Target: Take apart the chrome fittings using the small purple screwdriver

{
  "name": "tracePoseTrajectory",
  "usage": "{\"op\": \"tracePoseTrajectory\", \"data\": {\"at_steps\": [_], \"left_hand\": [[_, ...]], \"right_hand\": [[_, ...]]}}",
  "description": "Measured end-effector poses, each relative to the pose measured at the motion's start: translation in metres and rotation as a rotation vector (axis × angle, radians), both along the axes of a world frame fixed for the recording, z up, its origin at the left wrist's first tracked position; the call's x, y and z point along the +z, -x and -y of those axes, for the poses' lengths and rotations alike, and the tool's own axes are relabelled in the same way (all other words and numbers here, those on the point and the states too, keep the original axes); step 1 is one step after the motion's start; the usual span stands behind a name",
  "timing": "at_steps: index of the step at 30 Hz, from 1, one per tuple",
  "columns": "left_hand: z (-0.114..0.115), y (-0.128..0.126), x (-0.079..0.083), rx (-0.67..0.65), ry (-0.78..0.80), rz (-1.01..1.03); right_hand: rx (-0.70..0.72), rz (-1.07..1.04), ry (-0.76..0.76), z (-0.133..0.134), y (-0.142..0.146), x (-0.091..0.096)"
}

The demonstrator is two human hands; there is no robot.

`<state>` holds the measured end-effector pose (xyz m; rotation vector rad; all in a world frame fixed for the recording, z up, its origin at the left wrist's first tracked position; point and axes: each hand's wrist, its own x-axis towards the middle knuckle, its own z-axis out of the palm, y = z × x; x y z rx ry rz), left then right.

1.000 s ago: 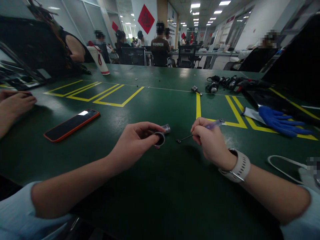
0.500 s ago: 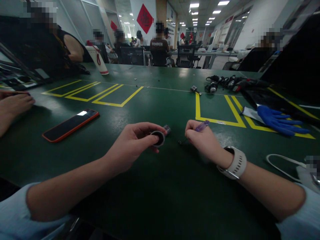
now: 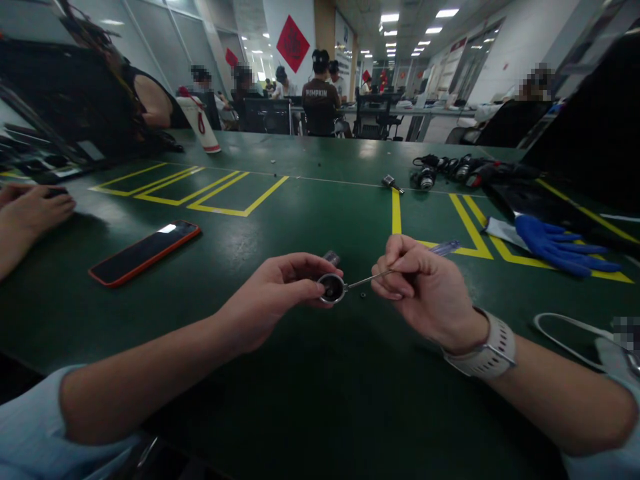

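My left hand (image 3: pixel 280 290) is closed around a small round metal part (image 3: pixel 332 288), pinched between thumb and fingers, its open face turned toward me. My right hand (image 3: pixel 425 290) is closed on a thin screwdriver (image 3: pixel 395 270) with a clear purple handle; its metal shaft reaches left and the tip touches the rim of the round part. A small silver cylinder (image 3: pixel 331 257) lies on the green table (image 3: pixel 320 373) just behind the part. A tiny dark piece (image 3: pixel 363 294) lies on the table between my hands.
A phone in an orange case (image 3: pixel 145 251) lies at the left. Another person's hand (image 3: pixel 30 213) rests at the far left edge. A blue glove (image 3: pixel 563 243) and white cable (image 3: pixel 565 333) lie at the right. Dark parts (image 3: pixel 440 170) and a white cup (image 3: pixel 200 123) stand farther back.
My right hand lifted the screwdriver off the table and brought its tip left to the round part. My left hand turned the part slightly toward the tool.
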<state>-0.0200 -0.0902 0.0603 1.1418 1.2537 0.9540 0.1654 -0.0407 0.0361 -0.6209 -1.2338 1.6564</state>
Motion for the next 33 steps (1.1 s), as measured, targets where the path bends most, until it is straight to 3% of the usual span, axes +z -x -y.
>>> {"op": "tracePoseTrajectory", "data": {"at_steps": [3,9,13,19,33], "left_hand": [[0.0,0.001,-0.003,-0.001,-0.007,-0.01],[0.001,0.001,-0.008,-0.046,-0.018,0.011],[0.001,-0.002,-0.004,-0.053,-0.002,0.005],[0.001,-0.002,-0.004,-0.041,0.002,-0.04],[0.0,-0.001,-0.007,-0.047,-0.015,-0.055]], "right_hand": [[-0.02,0.034,-0.191,0.014,0.001,0.002],[-0.171,0.474,-0.766,0.034,0.001,0.002],[-0.219,0.529,-0.93,0.034,0.0,0.0],[-0.193,0.541,-0.919,0.032,-0.001,-0.002],[-0.053,0.438,-0.574,0.032,0.002,-0.003]]}}
